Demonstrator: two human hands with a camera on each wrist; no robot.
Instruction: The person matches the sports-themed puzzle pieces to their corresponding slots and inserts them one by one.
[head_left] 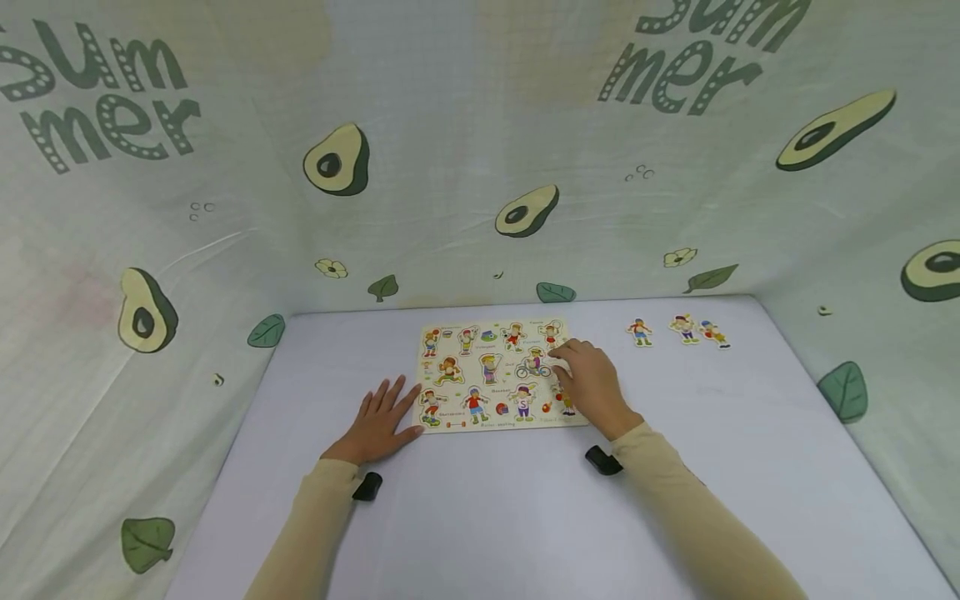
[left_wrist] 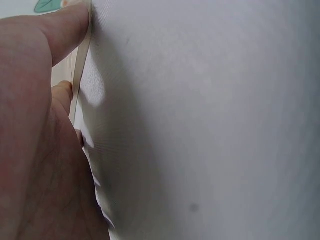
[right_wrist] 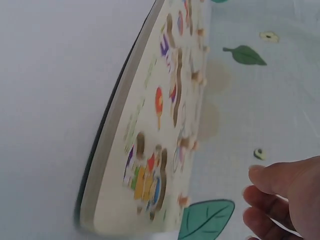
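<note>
A cream puzzle board point(head_left: 468, 379) printed with sporty cartoon children lies flat on the table; small knobs stand up from several pieces. The left hand point(head_left: 378, 421) rests spread at its left edge, and in the left wrist view that hand's thumb point(left_wrist: 70, 30) touches the rim. Over the board's right side hovers the right hand point(head_left: 595, 387), beside the cyclist piece point(head_left: 533, 364). Its fingers point(right_wrist: 262, 200) curve loosely above the knobs, with nothing visible between them in the right wrist view. Below the cyclist, the hand partly covers a ball-player figure point(head_left: 566, 402).
Three loose figure pieces lie at the table's back right: a blue-capped one point(head_left: 640, 332), a purple-and-white one point(head_left: 683, 328) and a yellow-and-red one point(head_left: 714, 334). Avocado-print cloth point(head_left: 435, 167) hangs behind the white table point(head_left: 487, 517) and along its sides.
</note>
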